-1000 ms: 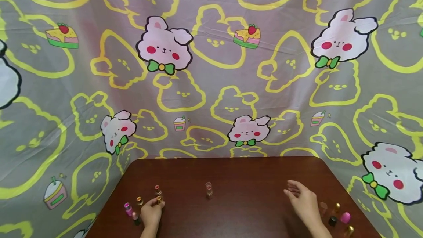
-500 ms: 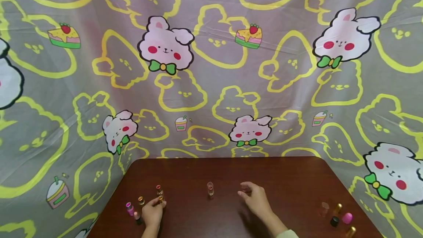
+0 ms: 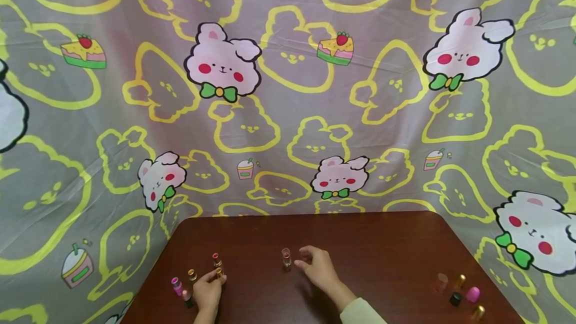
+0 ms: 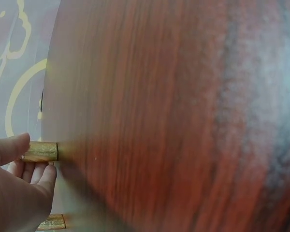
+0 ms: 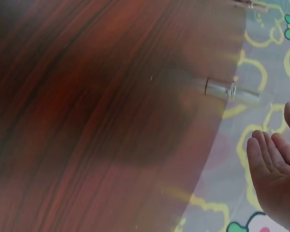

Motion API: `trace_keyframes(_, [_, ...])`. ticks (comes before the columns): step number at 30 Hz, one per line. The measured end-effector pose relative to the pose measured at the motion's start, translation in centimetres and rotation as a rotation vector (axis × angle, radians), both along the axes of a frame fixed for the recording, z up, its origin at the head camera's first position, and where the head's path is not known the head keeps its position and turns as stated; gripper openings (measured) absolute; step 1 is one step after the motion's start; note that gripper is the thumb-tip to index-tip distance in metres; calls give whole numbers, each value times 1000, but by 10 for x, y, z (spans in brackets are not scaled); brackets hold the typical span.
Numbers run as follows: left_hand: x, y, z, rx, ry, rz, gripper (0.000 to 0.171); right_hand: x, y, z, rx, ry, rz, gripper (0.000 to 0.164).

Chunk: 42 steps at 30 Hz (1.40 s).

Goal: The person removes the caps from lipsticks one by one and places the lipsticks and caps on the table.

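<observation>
At the left of the table, my left hand [image 3: 208, 290] holds a gold lipstick tube [image 3: 219, 273] between thumb and fingers. The left wrist view shows this gold tube [image 4: 42, 151] standing at the fingertips, with part of another gold tube [image 4: 53, 222] below the hand. My right hand [image 3: 320, 269] is just right of a clear-cased lipstick [image 3: 286, 259] with a red tip, upright at mid-table. Its thumb and fingers are spread apart with nothing between them. From the right wrist, the clear lipstick [image 5: 232, 90] appears a short gap away from the hand [image 5: 280, 169].
Around the left hand stand a red-tipped lipstick [image 3: 216, 258], a gold one [image 3: 192, 274], a magenta one [image 3: 176, 285] and a pink one with a black base [image 3: 186, 298]. Several caps, including a magenta cap [image 3: 473, 294] and a black cap [image 3: 456, 298], stand at the right.
My right hand has moved left across the table, from beside the caps to close by the clear lipstick. The left hand has stayed at the gold lipstick tube.
</observation>
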State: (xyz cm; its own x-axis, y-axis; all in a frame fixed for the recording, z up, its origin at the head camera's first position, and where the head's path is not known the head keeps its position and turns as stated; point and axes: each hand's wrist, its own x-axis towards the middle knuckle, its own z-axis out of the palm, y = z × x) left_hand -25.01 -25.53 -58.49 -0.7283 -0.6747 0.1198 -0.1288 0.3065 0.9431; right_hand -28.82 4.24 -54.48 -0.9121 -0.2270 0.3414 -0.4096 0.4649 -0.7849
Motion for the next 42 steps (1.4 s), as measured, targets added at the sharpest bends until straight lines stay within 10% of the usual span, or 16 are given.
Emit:
trace_keyframes(25, [-2,0,2,-21,-34,-19,33,-14,-46,-2,73,-72,-179,24])
trace_keyframes(42, [1,-5,1,-116,-52,-40,29,-6,-30,-2,49,-12,-139,11])
